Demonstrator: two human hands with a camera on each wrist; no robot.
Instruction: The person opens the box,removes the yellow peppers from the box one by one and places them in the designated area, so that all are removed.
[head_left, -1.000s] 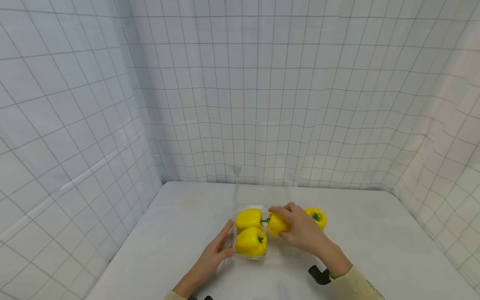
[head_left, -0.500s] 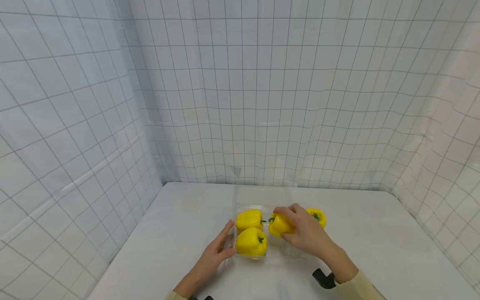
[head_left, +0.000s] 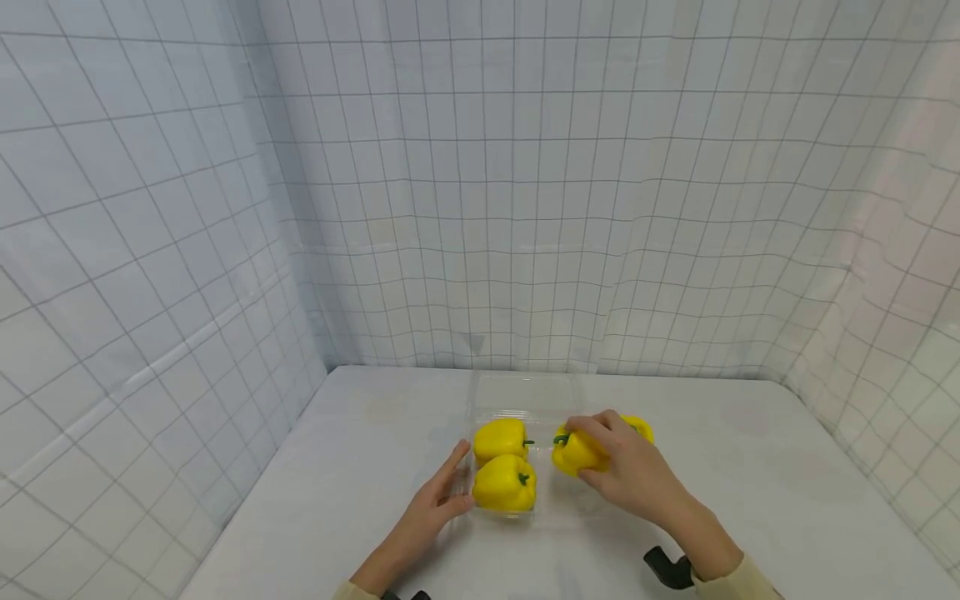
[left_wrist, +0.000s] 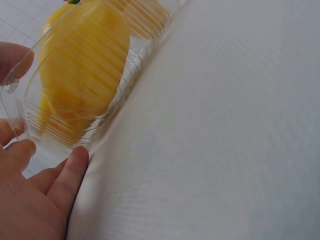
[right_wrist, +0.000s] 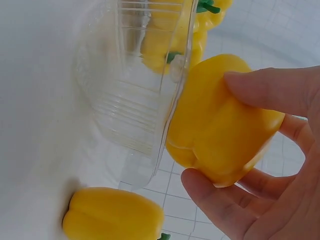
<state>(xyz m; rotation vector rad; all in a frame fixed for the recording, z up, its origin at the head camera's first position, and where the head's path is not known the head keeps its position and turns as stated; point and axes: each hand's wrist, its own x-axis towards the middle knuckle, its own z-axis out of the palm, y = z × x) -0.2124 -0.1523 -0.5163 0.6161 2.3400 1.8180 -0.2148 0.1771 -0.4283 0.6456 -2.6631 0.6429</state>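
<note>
My right hand [head_left: 630,467] grips a yellow bell pepper [head_left: 577,454] with thumb and fingers around its sides, its green stem facing left. In the right wrist view this pepper [right_wrist: 220,120] is at the rim of a clear plastic clamshell container [right_wrist: 142,100], above the right part of the tray. Two more yellow peppers [head_left: 501,440] lie inside the container's left half, one behind the other. My left hand [head_left: 431,504] rests against the container's left side, thumb and fingers spread. In the left wrist view its fingertips [left_wrist: 77,157] touch the ribbed clear wall.
Another yellow pepper [head_left: 639,427] lies on the white table [head_left: 375,417] to the right of the container, partly hidden behind my right hand. The container's clear lid [head_left: 525,390] is folded back toward the grid-patterned curtain [head_left: 525,208] behind the table.
My right hand has moved right with the pepper, widening the gap to the two peppers on the left. It now covers more of the pepper outside. My left hand stays in place.
</note>
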